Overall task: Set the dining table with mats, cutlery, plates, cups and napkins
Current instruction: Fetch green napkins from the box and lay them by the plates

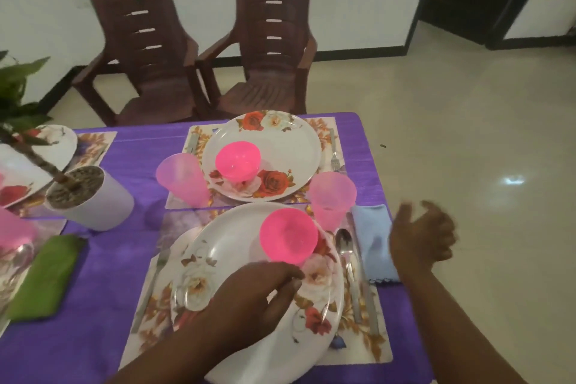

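Note:
A near floral plate (237,246) lies on a floral mat (367,343) with a pink bowl (288,235) on its far rim. My left hand (249,293) hovers over the plate, fingers loosely bent, holding nothing. My right hand (422,235) floats past the table's right edge, fingers relaxed and empty, just right of a blue napkin (374,237). A spoon (346,246) and a knife lie between plate and napkin, with a pink cup (330,199) behind them. A fork (156,277) lies left of the plate. A far plate (280,140) holds another pink bowl (237,160).
A purple cloth (99,277) covers the table. A white plant pot (90,196) stands at the left, with a green napkin (46,277) near it and another pink cup (184,179) in the middle. Two brown plastic chairs (268,50) stand beyond the far edge. Tiled floor lies to the right.

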